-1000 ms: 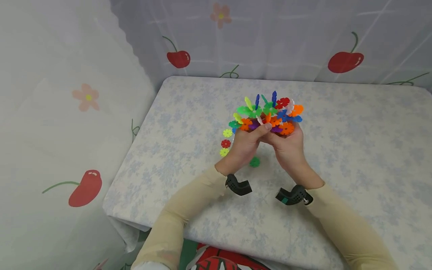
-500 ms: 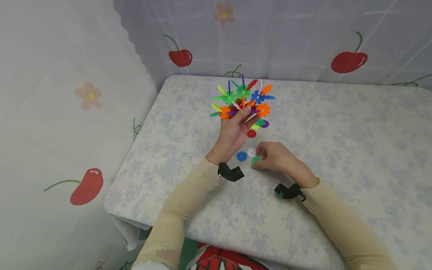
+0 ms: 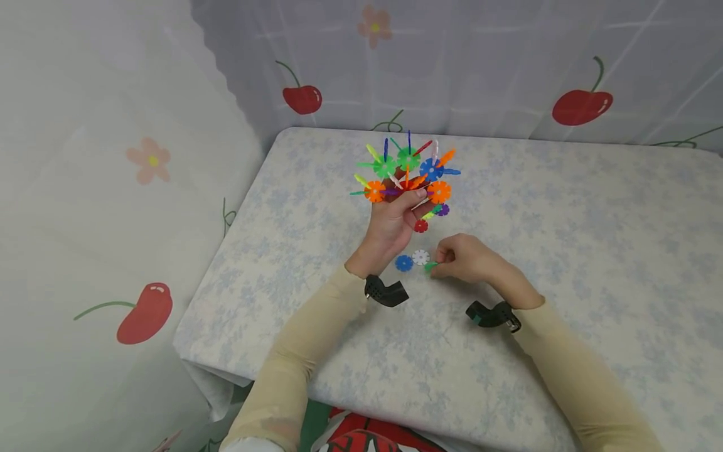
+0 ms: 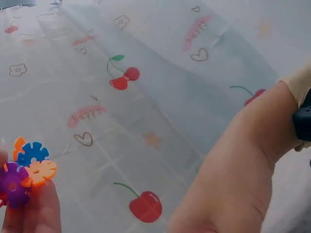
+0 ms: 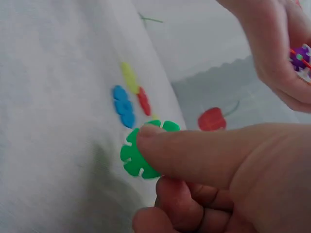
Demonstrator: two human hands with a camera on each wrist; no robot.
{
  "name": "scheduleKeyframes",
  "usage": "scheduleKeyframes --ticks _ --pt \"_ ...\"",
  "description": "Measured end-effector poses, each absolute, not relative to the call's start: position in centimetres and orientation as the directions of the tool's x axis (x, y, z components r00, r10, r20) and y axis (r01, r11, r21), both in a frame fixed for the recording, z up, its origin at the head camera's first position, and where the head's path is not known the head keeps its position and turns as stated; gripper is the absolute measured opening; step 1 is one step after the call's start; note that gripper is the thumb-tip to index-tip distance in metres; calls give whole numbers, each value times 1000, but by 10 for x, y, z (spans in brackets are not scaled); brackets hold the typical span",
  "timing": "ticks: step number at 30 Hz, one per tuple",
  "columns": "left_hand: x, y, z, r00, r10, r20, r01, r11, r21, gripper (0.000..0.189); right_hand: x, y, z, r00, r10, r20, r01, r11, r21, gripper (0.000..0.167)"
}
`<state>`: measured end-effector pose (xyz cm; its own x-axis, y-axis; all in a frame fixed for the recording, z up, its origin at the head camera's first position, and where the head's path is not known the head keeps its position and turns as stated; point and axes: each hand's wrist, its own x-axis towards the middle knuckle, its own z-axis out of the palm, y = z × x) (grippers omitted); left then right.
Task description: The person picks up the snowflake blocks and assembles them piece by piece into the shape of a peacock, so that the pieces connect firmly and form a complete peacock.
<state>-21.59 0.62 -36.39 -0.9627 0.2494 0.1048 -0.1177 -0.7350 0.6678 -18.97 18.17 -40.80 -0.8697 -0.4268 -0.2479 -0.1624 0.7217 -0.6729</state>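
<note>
My left hand (image 3: 390, 226) holds up a cluster of interlocking snowflake discs (image 3: 439, 192), its thumb across the front. Green, orange, blue, purple, red, yellow and white discs are slotted into it at various angles. At the edge of the left wrist view, fingers support a purple disc (image 4: 14, 184) of this cluster. Low over the tabletop, my right hand (image 3: 471, 258) pinches a green snowflake disc (image 5: 132, 159) between thumb and fingers, the thumb covering part of its face. Beside it lie a white disc (image 3: 420, 257) and a blue disc (image 3: 403, 263).
Farther back on the cloth-covered table (image 3: 282, 251), a red disc (image 3: 421, 225) and a purple disc (image 3: 444, 209) lie with green and yellow ones, partly behind the left hand. A cherry-print curtain (image 3: 469, 75) hangs behind the table, another at the left.
Both hands were together at the cluster. The left hand has carried it leftward; the right has let go, come down toward the table and taken the green disc.
</note>
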Motion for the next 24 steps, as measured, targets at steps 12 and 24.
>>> scheduleKeyframes --ticks 12,24 --pt "-206 4 -355 -939 343 38 -227 -695 682 30 -173 203 -354 -901 -79 426 -416 432 -800 16" --pt "-200 5 -353 -946 318 66 -195 -720 666 27 -167 195 -348 -687 -157 709 -661 541 -520 22"
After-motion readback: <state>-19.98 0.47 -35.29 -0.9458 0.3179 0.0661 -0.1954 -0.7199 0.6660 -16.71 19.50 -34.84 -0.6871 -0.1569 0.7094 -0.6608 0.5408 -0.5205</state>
